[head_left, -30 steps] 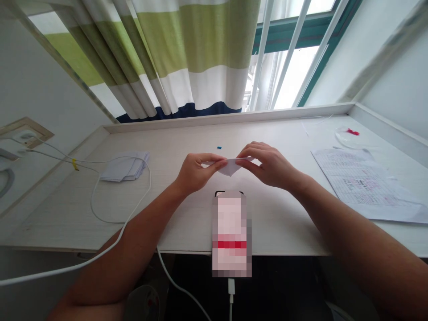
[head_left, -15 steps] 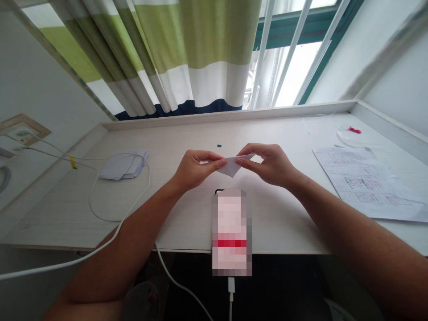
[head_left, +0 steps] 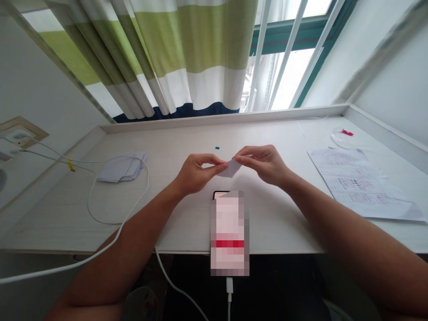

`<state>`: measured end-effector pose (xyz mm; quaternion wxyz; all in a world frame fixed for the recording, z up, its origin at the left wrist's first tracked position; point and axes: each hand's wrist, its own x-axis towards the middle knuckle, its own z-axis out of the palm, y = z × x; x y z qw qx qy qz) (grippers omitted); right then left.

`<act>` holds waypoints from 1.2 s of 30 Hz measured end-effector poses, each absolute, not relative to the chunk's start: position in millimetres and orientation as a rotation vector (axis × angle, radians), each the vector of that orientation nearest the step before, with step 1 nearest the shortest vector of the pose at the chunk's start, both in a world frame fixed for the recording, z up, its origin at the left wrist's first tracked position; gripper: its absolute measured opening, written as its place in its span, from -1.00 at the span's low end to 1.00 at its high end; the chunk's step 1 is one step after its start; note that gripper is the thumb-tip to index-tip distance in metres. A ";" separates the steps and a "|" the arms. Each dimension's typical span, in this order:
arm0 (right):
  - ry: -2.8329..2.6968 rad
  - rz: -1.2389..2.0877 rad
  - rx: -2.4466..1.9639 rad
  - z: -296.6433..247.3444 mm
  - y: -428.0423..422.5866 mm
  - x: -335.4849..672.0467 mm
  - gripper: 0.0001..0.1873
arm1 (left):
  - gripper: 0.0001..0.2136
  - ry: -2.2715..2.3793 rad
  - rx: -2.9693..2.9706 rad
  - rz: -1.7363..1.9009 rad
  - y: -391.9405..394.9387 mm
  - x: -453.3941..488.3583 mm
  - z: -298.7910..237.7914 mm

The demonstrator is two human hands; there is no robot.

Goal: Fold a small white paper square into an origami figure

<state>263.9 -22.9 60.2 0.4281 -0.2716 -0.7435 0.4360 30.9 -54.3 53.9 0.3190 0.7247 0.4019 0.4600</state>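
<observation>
A small piece of white paper is held up above the desk, between my two hands. My left hand pinches its left side between thumb and fingers. At its upper right edge, my right hand has thumb and fingertips closed on the paper. Part of the sheet is hidden by the fingers, so its full shape cannot be made out. Below the hands lies a phone with a blurred screen, at the desk's front edge.
A stack of white paper lies left, crossed by a white cable. Printed sheets rest on the right, with a red item behind. A tiny blue piece sits beyond my hands. A charging plug joins the phone.
My right hand's fingertips have shifted slightly left along the paper, and less of the sheet shows at its right. The whole view has moved a little.
</observation>
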 end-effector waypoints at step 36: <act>-1.493 1.156 -0.836 49.6 -5.9 267.6 -0.65 | -0.54 1.089 1.586 0.999 -36.2 16.4 42.2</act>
